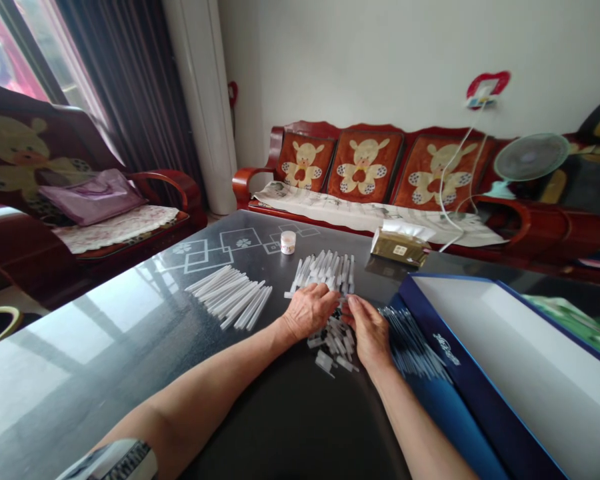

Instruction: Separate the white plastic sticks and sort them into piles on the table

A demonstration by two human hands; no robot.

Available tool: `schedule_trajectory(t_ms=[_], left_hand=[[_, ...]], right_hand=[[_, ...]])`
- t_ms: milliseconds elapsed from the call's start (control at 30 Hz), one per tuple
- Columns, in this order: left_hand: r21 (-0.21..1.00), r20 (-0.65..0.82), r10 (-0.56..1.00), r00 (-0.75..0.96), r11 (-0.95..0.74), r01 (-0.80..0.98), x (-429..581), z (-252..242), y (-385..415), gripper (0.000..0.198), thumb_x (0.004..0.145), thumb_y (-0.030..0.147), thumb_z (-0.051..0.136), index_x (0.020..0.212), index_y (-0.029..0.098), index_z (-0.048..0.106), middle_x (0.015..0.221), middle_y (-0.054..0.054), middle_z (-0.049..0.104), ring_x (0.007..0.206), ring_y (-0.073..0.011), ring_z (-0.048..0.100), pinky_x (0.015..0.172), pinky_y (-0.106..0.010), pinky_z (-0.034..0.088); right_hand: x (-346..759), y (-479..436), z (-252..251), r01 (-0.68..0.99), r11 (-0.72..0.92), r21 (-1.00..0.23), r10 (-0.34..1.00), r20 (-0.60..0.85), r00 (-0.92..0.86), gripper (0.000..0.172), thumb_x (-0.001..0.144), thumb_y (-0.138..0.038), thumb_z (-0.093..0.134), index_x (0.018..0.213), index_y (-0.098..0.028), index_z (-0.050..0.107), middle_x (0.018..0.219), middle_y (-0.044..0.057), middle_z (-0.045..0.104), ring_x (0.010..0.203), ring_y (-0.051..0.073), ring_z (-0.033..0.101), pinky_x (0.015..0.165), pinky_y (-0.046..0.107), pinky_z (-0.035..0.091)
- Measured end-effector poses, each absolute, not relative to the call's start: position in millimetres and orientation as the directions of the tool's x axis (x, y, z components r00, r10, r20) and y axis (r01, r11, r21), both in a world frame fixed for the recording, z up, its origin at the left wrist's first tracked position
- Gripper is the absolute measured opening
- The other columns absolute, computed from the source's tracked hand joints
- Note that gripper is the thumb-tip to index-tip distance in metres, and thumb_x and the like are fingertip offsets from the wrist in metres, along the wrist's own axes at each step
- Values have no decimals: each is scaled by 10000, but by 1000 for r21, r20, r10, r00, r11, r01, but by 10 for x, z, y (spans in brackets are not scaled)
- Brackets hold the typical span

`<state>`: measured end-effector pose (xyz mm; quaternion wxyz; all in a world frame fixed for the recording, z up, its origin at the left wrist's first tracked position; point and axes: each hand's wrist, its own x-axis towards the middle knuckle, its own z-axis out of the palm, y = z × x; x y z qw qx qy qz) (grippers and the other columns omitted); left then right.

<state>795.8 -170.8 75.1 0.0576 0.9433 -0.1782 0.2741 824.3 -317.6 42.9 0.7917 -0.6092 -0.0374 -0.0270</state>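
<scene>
My left hand is closed, its fingers curled at the near edge of a pile of white-tipped sticks. Close beside it, my right hand has thumb and fingers pressed together. What either hand grips is too small to name. Small translucent plastic pieces lie heaped between and below the hands. Long white tubes are spread on the dark table to the left. Thin dark rods lie right of my right hand, against the blue box.
A large open blue box with a white inside takes up the right side. A small white jar and a tissue box stand towards the table's back. Beyond are a red wooden sofa, an armchair and a fan.
</scene>
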Motion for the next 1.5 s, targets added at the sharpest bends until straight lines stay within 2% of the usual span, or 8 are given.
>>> schedule_trajectory(t_ms=[167, 300, 633, 833, 1100, 1267, 1367, 1500], left_hand=[[-26, 592, -323, 738, -923, -383, 7965, 736, -1683, 304, 972, 339, 346, 1029, 206, 613, 861, -52, 590, 801, -180, 522, 716, -299, 441], [-16, 573, -320, 755, -925, -379, 7956, 741, -1707, 321, 969, 383, 356, 1023, 204, 617, 824, -51, 585, 785, -175, 519, 695, -291, 428], [-10, 546, -331, 769, -921, -389, 7993, 721, -1682, 368, 985, 362, 296, 934, 181, 612, 788, -49, 571, 763, -179, 484, 744, -315, 407], [-14, 527, -342, 778, -919, -394, 7994, 734, -1680, 370, 986, 365, 298, 933, 176, 612, 795, -53, 569, 779, -180, 489, 750, -321, 407], [7, 511, -340, 789, -917, -400, 8000, 755, -1638, 383, 988, 372, 286, 948, 174, 612, 796, -56, 565, 784, -177, 498, 751, -323, 410], [-18, 502, -360, 787, -914, -406, 8006, 751, -1634, 381, 985, 377, 292, 951, 175, 613, 800, -54, 569, 783, -177, 496, 740, -314, 406], [-25, 499, -359, 789, -916, -401, 8016, 742, -1631, 385, 985, 374, 292, 939, 175, 618, 798, -52, 575, 784, -178, 495, 745, -313, 405], [-15, 502, -357, 787, -914, -405, 8021, 732, -1623, 390, 986, 375, 286, 940, 174, 617, 797, -55, 568, 786, -178, 492, 752, -316, 408]], right_hand=[[8241, -3159, 456, 68, 246, -967, -15, 66, 998, 395, 643, -508, 757, 851, -178, 692, 751, 27, 678, 715, 181, 619, 593, 268, 513], [8241, -3162, 448, 94, 214, -972, -14, 93, 996, 376, 654, -520, 744, 792, -175, 685, 710, 25, 669, 699, 182, 611, 602, 277, 512], [8255, -3205, 430, 109, 230, -967, 108, 136, 985, 341, 720, -425, 701, 985, -211, 673, 985, 26, 679, 844, 178, 620, 642, 245, 498], [8273, -3185, 393, 109, 103, -989, 23, 112, 993, 389, 722, -538, 674, 862, -176, 693, 767, 44, 687, 773, 211, 628, 610, 281, 510], [8260, -3199, 403, 140, 167, -976, 76, 154, 985, 395, 710, -451, 706, 1023, -214, 667, 992, 33, 691, 839, 190, 630, 620, 248, 507], [8275, -3181, 392, 108, 93, -990, 17, 111, 994, 406, 716, -539, 675, 906, -180, 696, 818, 55, 701, 799, 222, 641, 599, 283, 517], [8269, -3187, 378, 147, 60, -987, 43, 150, 988, 380, 725, -499, 679, 957, -199, 700, 884, 41, 710, 799, 205, 636, 631, 284, 514], [8275, -3208, 370, 155, 111, -982, 87, 165, 982, 369, 721, -426, 693, 1020, -211, 678, 962, 26, 704, 782, 178, 632, 641, 264, 503]])
